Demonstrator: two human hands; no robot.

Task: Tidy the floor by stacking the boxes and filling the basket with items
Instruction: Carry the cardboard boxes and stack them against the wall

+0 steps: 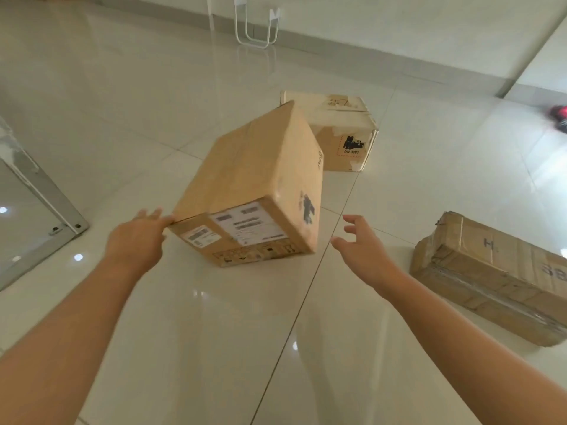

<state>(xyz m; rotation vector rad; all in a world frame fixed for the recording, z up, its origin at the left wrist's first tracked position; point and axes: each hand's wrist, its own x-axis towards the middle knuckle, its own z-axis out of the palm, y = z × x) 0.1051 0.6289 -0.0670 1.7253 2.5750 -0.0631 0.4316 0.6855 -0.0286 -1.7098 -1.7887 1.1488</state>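
Observation:
A large brown cardboard box (254, 185) with white shipping labels stands on the pale tiled floor in the middle of the head view. My left hand (135, 237) is open, its fingertips touching the box's near left corner. My right hand (365, 246) is open with spread fingers, a short way right of the box and apart from it. Behind the large box sits a smaller taped box (343, 133) marked UN 3481. A flat, tape-wrapped box (494, 277) lies on the floor at the right. No basket is in view.
A grey metal frame with a glass panel (33, 207) lies at the left edge. White wire legs of a stand (257, 26) rest by the far wall. A red and black object (560, 116) shows at the right edge.

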